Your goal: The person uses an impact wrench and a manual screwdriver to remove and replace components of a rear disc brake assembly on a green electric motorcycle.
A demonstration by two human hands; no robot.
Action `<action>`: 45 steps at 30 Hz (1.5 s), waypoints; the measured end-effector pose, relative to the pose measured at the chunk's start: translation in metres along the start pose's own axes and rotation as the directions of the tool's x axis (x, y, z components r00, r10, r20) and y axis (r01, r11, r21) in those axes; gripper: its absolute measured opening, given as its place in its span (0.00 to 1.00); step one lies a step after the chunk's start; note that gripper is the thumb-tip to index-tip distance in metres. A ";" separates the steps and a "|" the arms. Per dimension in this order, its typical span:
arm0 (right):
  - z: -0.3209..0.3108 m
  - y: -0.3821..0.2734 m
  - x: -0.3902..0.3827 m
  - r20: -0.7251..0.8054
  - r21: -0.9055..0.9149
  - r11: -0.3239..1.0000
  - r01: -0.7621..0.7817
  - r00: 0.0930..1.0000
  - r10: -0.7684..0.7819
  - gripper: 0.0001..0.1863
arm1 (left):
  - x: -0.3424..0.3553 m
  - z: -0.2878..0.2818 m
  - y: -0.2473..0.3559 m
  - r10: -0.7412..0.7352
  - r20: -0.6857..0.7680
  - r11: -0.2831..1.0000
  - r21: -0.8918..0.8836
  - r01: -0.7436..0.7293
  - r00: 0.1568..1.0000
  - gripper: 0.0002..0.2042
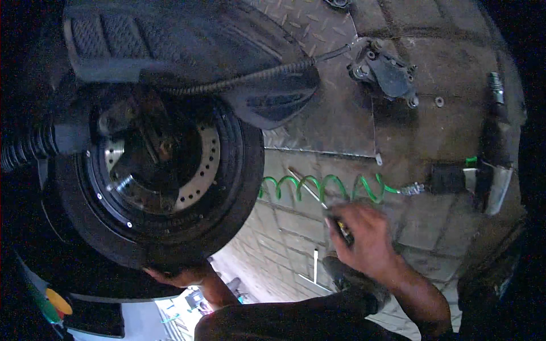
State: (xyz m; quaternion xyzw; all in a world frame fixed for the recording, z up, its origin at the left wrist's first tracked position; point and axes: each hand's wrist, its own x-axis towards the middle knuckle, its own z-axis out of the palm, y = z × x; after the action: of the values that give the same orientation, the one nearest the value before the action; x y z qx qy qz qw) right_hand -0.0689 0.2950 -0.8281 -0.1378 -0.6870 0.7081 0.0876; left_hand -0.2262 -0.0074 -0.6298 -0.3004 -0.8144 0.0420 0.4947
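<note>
The person's right hand (364,233) grips a dark-handled, long-shafted metal screwdriver (310,190), its shaft pointing up and left across a coiled, bright green air hose (333,179). The left hand (181,277) touches the lower edge of a round black rubber tyre (247,190), whose wheel carries a perforated silver metal brake disc (202,179). A ribbed black cable sleeve (244,77) runs right to a dark metal brake caliper (389,74), with 1 small pale ring (439,102) near it. The hose's right end meets a black handheld air tool (446,178). Below, 1 slim T-shaped metal wrench (315,264) lies on the grey paved floor (281,224).
</note>
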 end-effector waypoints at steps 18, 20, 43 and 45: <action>-0.007 0.008 -0.042 0.593 -0.174 0.861 -0.478 0.647 0.479 0.31 | -0.013 0.002 0.001 -0.145 -0.080 0.989 0.026 0.147 0.986 0.47; -0.044 -0.008 -0.033 0.651 -0.083 0.863 -0.498 0.629 0.425 0.32 | -0.020 0.000 0.000 -0.197 -0.072 0.979 -0.067 0.192 0.978 0.47; -0.101 -0.148 0.069 0.394 0.053 0.981 -0.189 0.906 0.153 0.32 | -0.092 -0.011 -0.040 -0.247 0.010 0.951 -0.189 0.244 0.969 0.36; -0.100 -0.161 0.070 0.432 -0.009 0.986 -0.169 0.888 0.156 0.33 | -0.109 -0.023 -0.062 -0.206 0.029 0.971 -0.116 0.208 0.978 0.37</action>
State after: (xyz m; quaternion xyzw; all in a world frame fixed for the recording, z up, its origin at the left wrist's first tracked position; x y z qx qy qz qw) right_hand -0.1140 0.4187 -0.6744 -0.0336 -0.6650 0.7358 -0.1238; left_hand -0.1991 -0.1211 -0.6810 -0.2422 -0.8464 -0.0558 0.4709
